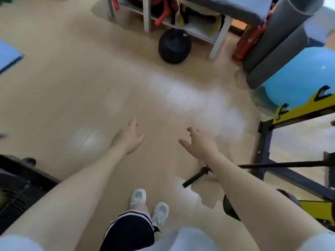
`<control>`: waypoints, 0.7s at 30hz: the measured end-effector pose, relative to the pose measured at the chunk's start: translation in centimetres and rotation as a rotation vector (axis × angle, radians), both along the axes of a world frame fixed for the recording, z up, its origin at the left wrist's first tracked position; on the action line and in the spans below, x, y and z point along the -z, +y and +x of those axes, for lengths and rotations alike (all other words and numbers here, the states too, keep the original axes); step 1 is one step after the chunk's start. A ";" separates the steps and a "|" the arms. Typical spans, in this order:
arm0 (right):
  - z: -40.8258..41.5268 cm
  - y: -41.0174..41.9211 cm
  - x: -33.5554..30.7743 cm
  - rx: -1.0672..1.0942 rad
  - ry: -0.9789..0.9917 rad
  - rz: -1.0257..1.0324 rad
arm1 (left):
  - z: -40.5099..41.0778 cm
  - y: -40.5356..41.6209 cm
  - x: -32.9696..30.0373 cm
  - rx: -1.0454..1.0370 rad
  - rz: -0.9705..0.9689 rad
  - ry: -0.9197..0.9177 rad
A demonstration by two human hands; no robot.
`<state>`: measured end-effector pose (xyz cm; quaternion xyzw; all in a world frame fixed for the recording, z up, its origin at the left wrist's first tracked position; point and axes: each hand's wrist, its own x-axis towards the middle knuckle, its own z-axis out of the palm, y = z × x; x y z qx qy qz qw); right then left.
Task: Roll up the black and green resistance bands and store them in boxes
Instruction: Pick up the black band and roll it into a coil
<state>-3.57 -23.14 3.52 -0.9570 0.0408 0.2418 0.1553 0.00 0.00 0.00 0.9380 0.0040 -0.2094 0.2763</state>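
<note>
My left hand [127, 138] is stretched out over the floor [72, 87], fingers straight and relaxed, holding nothing. My right hand [198, 143] is beside it, well apart, fingers spread and loosely bent, also holding nothing. No resistance band can be made out with certainty: coloured items on the shelf unit [181, 20] at the far edge of the floor are too blurred to identify.

Count, left to right: one blue mat [9, 55] at the left edge; one dark machine base [21, 178] at the lower left; two white shoes [148, 205] below my hands; one black medicine ball [174, 45] on the floor, touching the shelf unit's front; one black bar [196, 177] lying on the floor under my right forearm; one red extinguisher [248, 42]; two grey rolled mats [282, 46] leaning upright; one blue exercise ball [301, 78]; one yellow and black rack [299, 113] along the right edge.

Open floor extends ahead of both hands to the ball and leftward to the blue mat. The right side is closed off by the rack.
</note>
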 end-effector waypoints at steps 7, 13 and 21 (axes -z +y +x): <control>8.9 4.8 0.0 -0.078 -0.028 0.120 | 6.1 5.4 -1.9 -0.224 -0.035 -0.027; 20.4 10.1 -0.2 -0.197 -0.023 0.097 | 15.0 11.2 -1.7 -0.279 -0.003 -0.043; 38.3 18.2 -2.1 -0.265 0.010 0.114 | 29.5 19.0 -3.2 -0.373 0.000 0.017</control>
